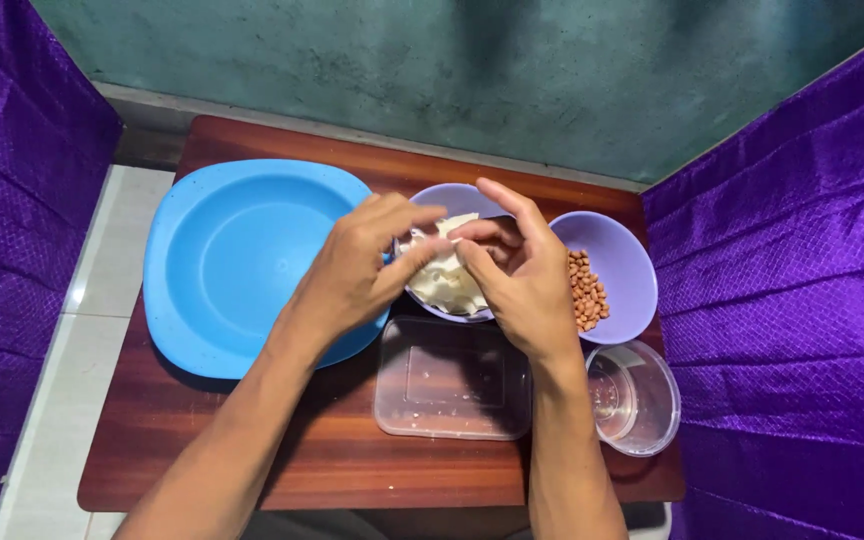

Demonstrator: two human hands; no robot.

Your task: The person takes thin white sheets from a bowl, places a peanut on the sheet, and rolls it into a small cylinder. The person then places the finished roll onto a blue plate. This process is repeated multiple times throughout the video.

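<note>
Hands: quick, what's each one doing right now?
Left hand: fingers pinched on the white sheet over the middle purple bowl.
Right hand: pinched on the same white sheet.

plate (214,268): bright blue, plain.
middle bowl (452,196): pale lilac; cream-white pieces (449,283) are seen inside.
right bowl (613,262): same lilac; reddish-brown peanuts (586,290) are held in it.
rectangular container (451,384): clear, whitish smears noted.
round container (639,397): clear, colourless.
table (182,440): dark red-brown, wood grain.
curtains (787,290): glossy purple, diamond weave.
wall (432,70): mottled teal-green.
floor (102,260): white tiles.
</note>
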